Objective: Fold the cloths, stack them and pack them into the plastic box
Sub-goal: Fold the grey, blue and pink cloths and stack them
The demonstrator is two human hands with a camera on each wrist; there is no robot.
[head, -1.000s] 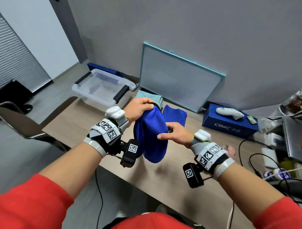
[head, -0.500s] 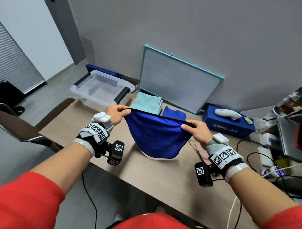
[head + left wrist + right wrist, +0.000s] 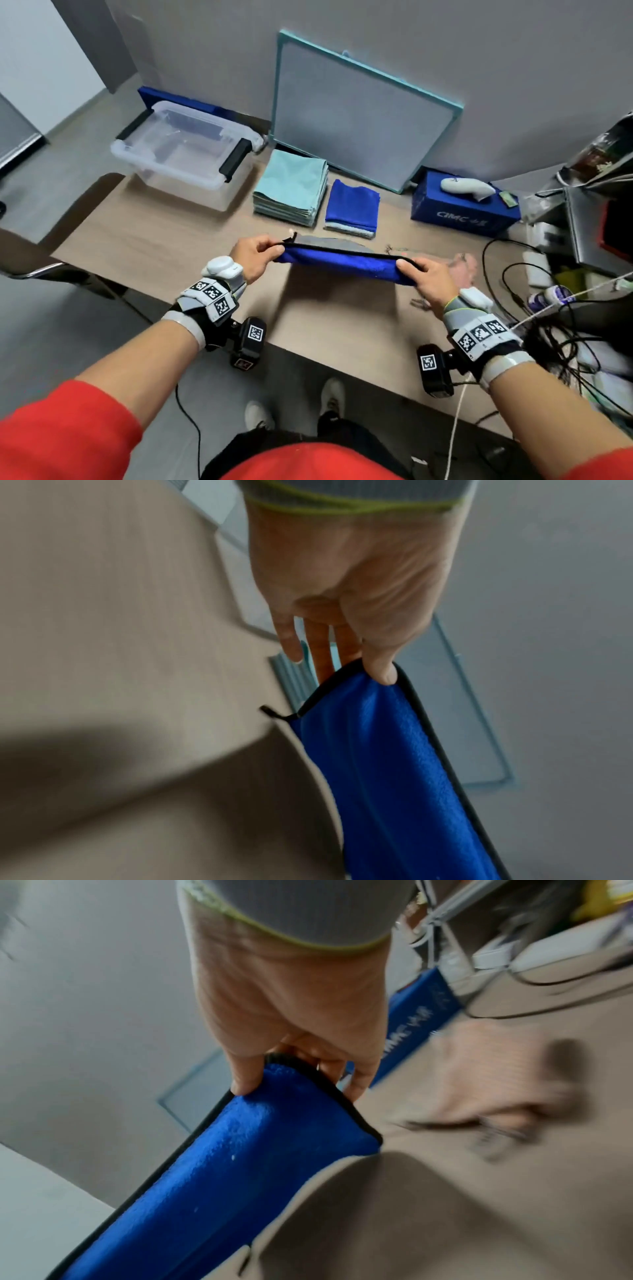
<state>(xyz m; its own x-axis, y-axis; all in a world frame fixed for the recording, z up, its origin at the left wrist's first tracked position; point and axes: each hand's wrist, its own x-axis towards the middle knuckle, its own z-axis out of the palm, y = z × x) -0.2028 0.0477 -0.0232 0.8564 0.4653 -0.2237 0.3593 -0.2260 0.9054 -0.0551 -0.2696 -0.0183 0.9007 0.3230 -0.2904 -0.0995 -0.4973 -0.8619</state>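
**Blue cloth stretched between both hands above the table**

At the far left we see the plastic box [image 3: 181, 150], open and with nothing visible inside, set at the back corner of the table [image 3: 164, 240], presumably so it is within reach for packing. Just to its right stands a neat stack of teal cloths [image 3: 291, 188], and beside that a smaller stack of blue cloths [image 3: 352, 205]. These look like finished folds.

Nearer to us, our left hand [image 3: 251, 253] pinches one top corner of the blue cloth [image 3: 342, 262], thumb in front and fingers behind, as the left wrist view confirms. The cloth runs taut across to our right hand [image 3: 426, 277], which pinches the opposite corner the same way. Both forearms are held out level, wrists about equally high, hands well apart, so the dark-bound edge forms a straight line. We judge this grip is meant to straighten the cloth before laying it flat for its first fold; it hangs above the table, not yet resting on it.

Further right lie a blue carton [image 3: 462, 212] and tangled cables [image 3: 507, 274], apart from the working space.
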